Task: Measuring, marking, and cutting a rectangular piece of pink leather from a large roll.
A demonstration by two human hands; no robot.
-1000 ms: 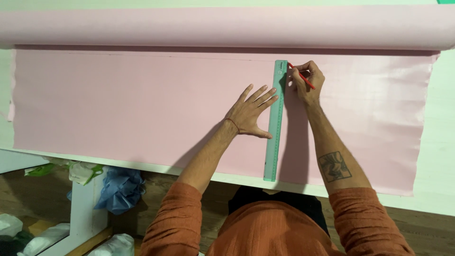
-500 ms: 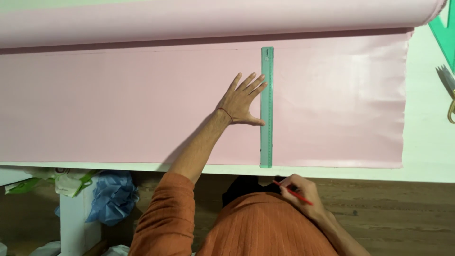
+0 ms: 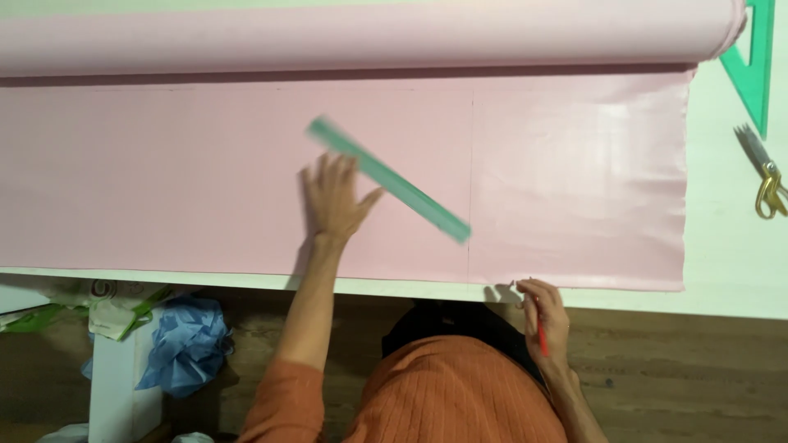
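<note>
A sheet of pink material (image 3: 574, 180) lies unrolled across the white table, with its roll (image 3: 369, 37) along the far edge. A thin vertical line runs down the sheet near its middle. My left hand (image 3: 332, 197) rests flat on the sheet with fingers spread, touching a green ruler (image 3: 390, 180) that lies diagonally and is blurred. My right hand (image 3: 542, 316) is at the table's near edge and holds a red pencil (image 3: 541, 335).
A green set square (image 3: 751, 61) and gold-handled scissors (image 3: 763, 172) lie on the white table (image 3: 739, 271) at the right. Below the table's left end are a crumpled blue bag (image 3: 185, 344), other bags and a white post. The floor is wood.
The ruler has swung from upright on the line to a diagonal, further left. My left hand moved left with it. My right hand came down from the sheet to the table's near edge.
</note>
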